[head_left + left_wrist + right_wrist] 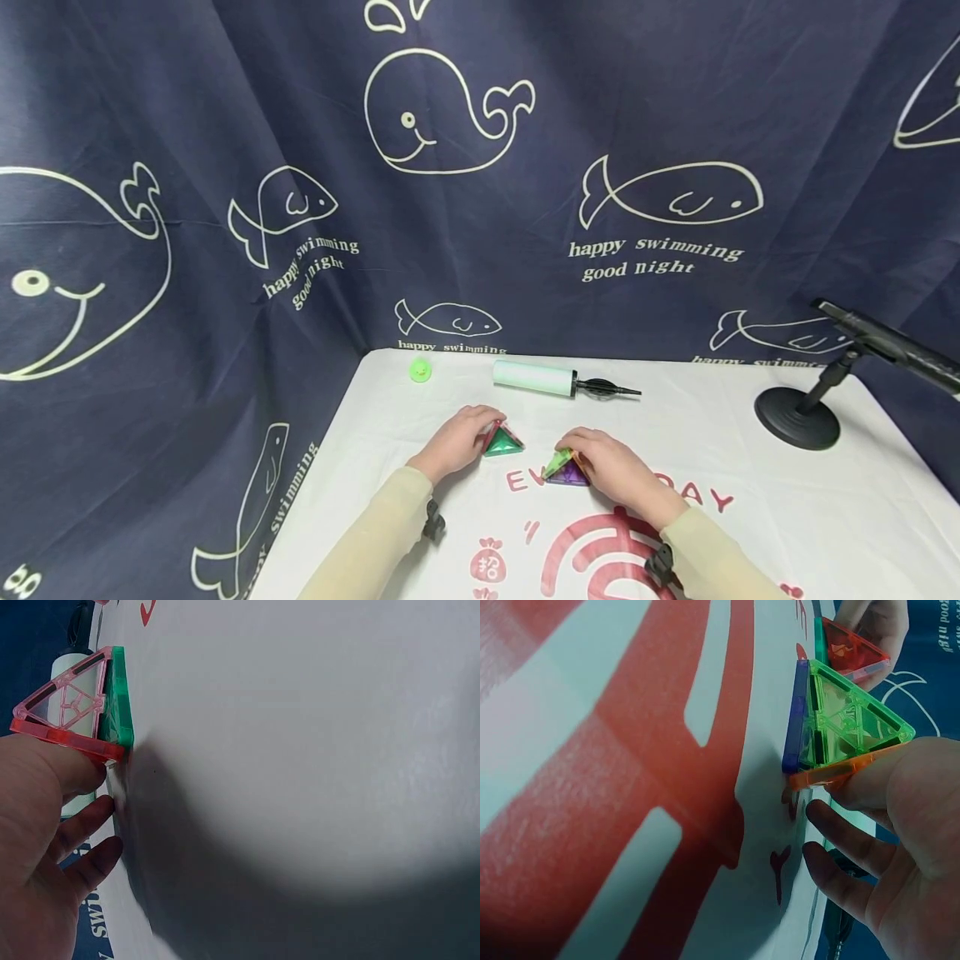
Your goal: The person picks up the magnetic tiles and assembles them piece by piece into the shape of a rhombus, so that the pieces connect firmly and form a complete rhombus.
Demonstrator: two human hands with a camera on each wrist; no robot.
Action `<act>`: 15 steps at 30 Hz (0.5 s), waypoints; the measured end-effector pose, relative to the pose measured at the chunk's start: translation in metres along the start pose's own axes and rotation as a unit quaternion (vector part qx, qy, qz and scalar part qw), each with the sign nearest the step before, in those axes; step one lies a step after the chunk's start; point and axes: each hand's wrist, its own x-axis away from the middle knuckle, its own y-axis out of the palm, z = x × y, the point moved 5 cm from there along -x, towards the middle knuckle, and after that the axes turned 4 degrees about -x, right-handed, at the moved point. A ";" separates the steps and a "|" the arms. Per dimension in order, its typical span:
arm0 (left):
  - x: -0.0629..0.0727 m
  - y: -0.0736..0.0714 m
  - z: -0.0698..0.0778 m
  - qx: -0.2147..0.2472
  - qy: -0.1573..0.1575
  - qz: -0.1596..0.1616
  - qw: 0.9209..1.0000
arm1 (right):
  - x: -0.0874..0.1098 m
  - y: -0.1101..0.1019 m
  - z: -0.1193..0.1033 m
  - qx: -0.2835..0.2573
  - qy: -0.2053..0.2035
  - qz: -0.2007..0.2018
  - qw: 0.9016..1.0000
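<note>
My left hand (459, 437) pinches a small pyramid of see-through magnetic tiles (501, 443) at its left side. Its green tile (118, 705), red tile (67, 740) and pink tile (63, 696) show in the left wrist view, the thumb against the red one. To the right and nearer, my right hand (611, 467) grips a second tile pyramid (567, 475). This one joins a light green tile (855, 712), an orange tile (844, 771) and a purple tile (796, 716). The right thumb lies along the orange tile. On the white cloth, a gap separates the two pyramids.
Behind the hands lie a pale green hand pump (534, 377) with a black nozzle and a small green ball-like toy (420, 370). A black stand (798, 417) holding a dark flat device is at the right. A navy curtain (465, 242) rises behind the table.
</note>
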 end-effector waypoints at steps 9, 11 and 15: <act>0.001 -0.004 -0.004 0.027 -0.003 0.016 1.000 | 0.006 -0.009 0.004 -0.005 0.072 0.001 0.997; 0.002 -0.004 -0.004 0.035 -0.008 0.017 0.999 | 0.009 -0.010 0.007 -0.009 0.083 0.007 0.996; 0.004 -0.003 -0.004 0.051 -0.029 0.012 0.998 | 0.013 -0.012 0.012 -0.009 0.106 0.009 0.994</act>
